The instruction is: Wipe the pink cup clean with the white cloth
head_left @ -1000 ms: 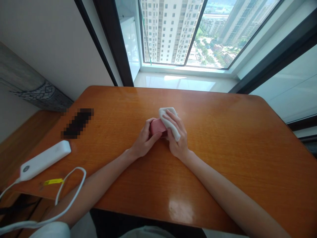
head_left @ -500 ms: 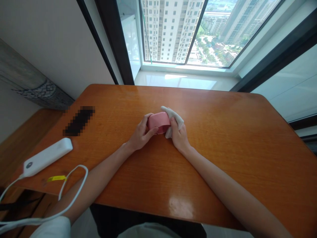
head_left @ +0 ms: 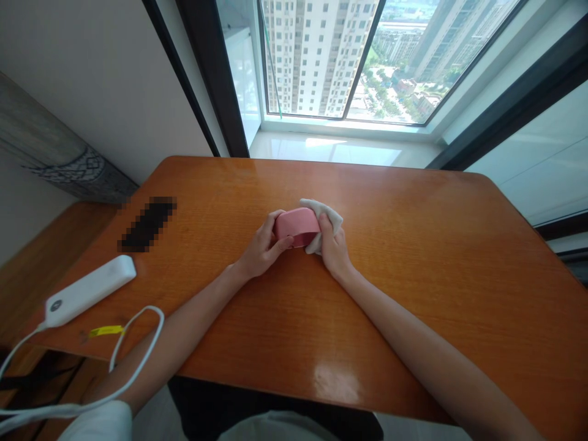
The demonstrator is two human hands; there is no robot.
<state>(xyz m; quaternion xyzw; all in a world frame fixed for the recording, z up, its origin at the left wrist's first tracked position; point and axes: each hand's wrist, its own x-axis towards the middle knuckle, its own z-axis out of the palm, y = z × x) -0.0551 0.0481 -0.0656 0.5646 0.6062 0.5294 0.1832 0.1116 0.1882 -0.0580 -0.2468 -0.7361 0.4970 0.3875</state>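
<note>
A small pink container (head_left: 297, 224), rounded and with a hollow underside, is held just above the middle of the table. My left hand (head_left: 264, 247) grips its left end, thumb along the near side and fingers behind. My right hand (head_left: 335, 246) is closed on a crumpled white cloth (head_left: 331, 214), its thumb pressing on top. The cloth lies against the right end of the pink container. Whether the container has an opening on top cannot be made out, and the right fingertips are hidden by the cloth.
The brown wooden table (head_left: 436, 263) ends at a window (head_left: 349, 119). On its left lie a pixelated dark object (head_left: 147, 225), a white power strip (head_left: 90, 291) and a yellow tag (head_left: 106, 331). A white cable (head_left: 154, 343) loops over my left forearm.
My right hand and the cloth have shifted slightly to the right and up along the container's end. The left hand and the pink container have hardly moved.
</note>
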